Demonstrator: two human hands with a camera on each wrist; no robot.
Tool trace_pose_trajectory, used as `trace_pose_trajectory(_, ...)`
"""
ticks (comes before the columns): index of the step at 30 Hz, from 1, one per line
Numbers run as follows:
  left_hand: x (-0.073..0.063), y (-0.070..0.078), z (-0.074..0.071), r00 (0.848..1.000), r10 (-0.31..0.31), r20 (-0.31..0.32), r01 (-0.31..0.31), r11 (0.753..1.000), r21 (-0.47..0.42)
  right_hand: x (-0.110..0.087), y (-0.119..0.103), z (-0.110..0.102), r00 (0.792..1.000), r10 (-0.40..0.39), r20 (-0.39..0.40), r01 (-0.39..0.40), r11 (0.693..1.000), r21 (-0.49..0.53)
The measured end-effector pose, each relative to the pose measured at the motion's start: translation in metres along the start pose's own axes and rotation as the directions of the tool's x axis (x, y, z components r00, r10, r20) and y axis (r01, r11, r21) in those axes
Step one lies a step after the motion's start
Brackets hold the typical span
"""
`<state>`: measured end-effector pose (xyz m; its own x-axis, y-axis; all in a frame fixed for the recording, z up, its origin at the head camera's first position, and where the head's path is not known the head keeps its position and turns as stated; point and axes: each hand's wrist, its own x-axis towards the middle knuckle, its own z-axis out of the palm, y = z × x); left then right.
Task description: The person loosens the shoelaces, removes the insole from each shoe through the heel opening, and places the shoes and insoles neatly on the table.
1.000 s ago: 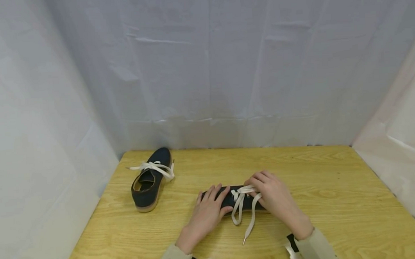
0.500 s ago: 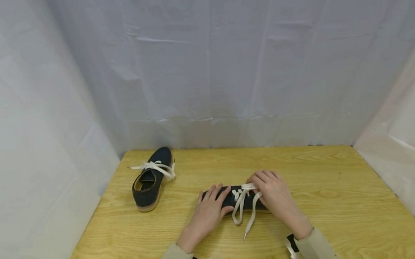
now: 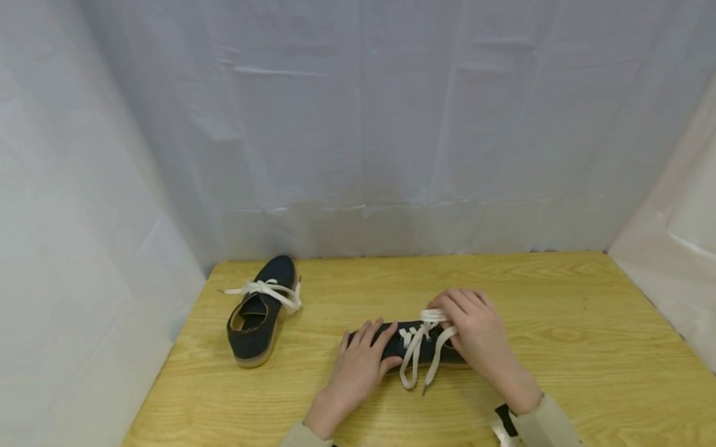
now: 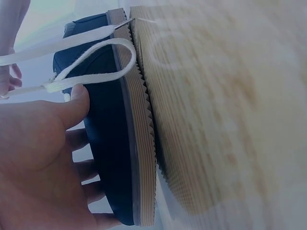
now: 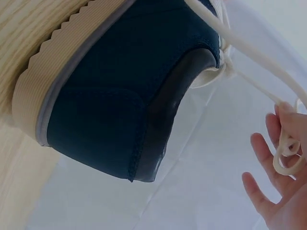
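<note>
The lace (image 3: 436,354) has risen at its tip — right hand (image 3: 476,335) pinching it, left hand (image 3: 358,368) spread over the near shoe (image 3: 393,347) on the surface (image 3: 583,353), probably to steady it against pulling.

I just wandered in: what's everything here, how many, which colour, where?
Near shoe: one, dark blue, mid-table
Near lace: one, white, on near shoe
Far shoe: one, dark blue, table's far left
Far lace: one, white, on far shoe
Table: one, yellow wood, under both shoes
Sheeting: count unclear, pale grey, behind and beside table
Bands: two, black, by cuffs
Sleeves: two, beige, at forearms
Left hand: one, bare, on near shoe's toe
Right hand: one, bare, pinching near lace
</note>
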<state>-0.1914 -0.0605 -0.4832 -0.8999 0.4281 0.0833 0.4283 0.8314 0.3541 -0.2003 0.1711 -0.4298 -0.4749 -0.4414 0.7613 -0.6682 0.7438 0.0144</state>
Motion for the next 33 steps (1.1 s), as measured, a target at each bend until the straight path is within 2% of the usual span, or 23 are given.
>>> trace_pose_trajectory(7,0.0,0.0,0.0,1.0,0.0,-0.004,0.0,1.0,-0.007,0.004,-0.001,-0.007,0.996,0.05,-0.071,-0.047,0.998,0.039)
trace_pose_trajectory(10,0.0,0.0,0.001,1.0,-0.001,-0.015,0.001,1.0,-0.001,0.005,-0.001,-0.01,0.995,0.069,-0.079,-0.063,0.995,0.077)
trace_pose_trajectory(13,0.0,0.001,0.001,1.0,0.001,-0.024,-0.001,1.0,0.008,0.005,-0.001,-0.011,0.998,0.054,-0.035,-0.051,0.994,0.093)
trace_pose_trajectory(16,0.0,0.001,0.001,1.0,0.002,-0.029,-0.002,1.0,0.02,0.004,0.0,-0.011,0.998,0.026,0.052,-0.03,0.995,0.095)
trace_pose_trajectory(21,0.0,0.002,0.0,1.0,-0.002,-0.027,0.003,1.0,0.03,0.002,-0.002,-0.006,0.985,0.006,0.175,-0.025,0.994,0.105)
trace_pose_trajectory(27,-0.003,0.004,-0.003,1.0,0.0,-0.024,0.001,1.0,0.026,-0.005,-0.005,-0.001,0.972,-0.006,0.233,-0.021,0.993,0.114)
trace_pose_trajectory(33,-0.003,0.005,-0.003,1.0,0.001,-0.026,0.0,1.0,0.016,-0.017,-0.001,-0.004,0.969,-0.066,0.237,0.036,0.991,0.132)
